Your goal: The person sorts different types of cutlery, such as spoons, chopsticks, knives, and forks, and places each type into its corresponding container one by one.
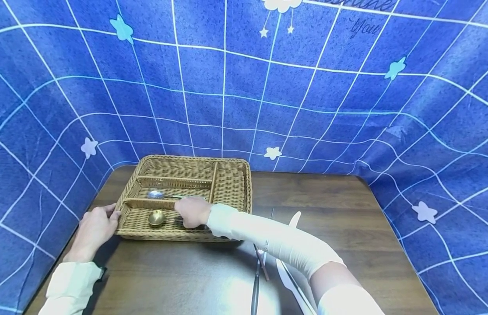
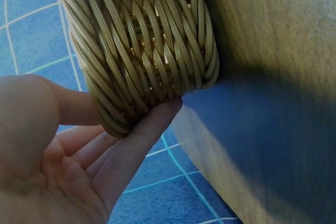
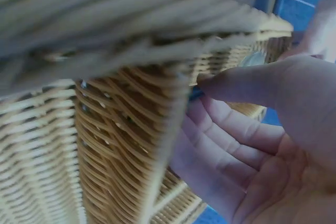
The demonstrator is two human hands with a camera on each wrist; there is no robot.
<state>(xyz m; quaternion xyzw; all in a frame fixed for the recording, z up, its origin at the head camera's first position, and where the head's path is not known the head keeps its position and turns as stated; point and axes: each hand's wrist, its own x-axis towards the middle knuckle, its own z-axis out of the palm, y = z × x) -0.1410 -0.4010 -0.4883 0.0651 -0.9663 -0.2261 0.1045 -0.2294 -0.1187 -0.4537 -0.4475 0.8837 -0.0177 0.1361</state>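
Observation:
A wicker basket [image 1: 232, 175] with several compartments stands at the table's left. My left hand [image 1: 95, 229] grips its front left corner, thumb and fingers on either side of the weave [image 2: 142, 40]. Inside the front compartment, my right hand [image 1: 193, 211] pinches a dark blue handle [image 3: 195, 94] between thumb and fingers. A gold ladle [image 1: 157, 217] lies in that compartment with its bowl left of my right hand; the handle appears to be its own, though my fingers hide most of it. A silver spoon [image 1: 155, 194] lies in the middle compartment, partly behind the divider.
Right of the basket, under and beside my right forearm, lie a dark-handled utensil [image 1: 255, 288], a thin brown stick [image 1: 262, 264] and a pale knife-like utensil [image 1: 287, 280]. Blue cloth [image 1: 244, 100] with stars hangs behind and around the wooden table [image 1: 346, 210].

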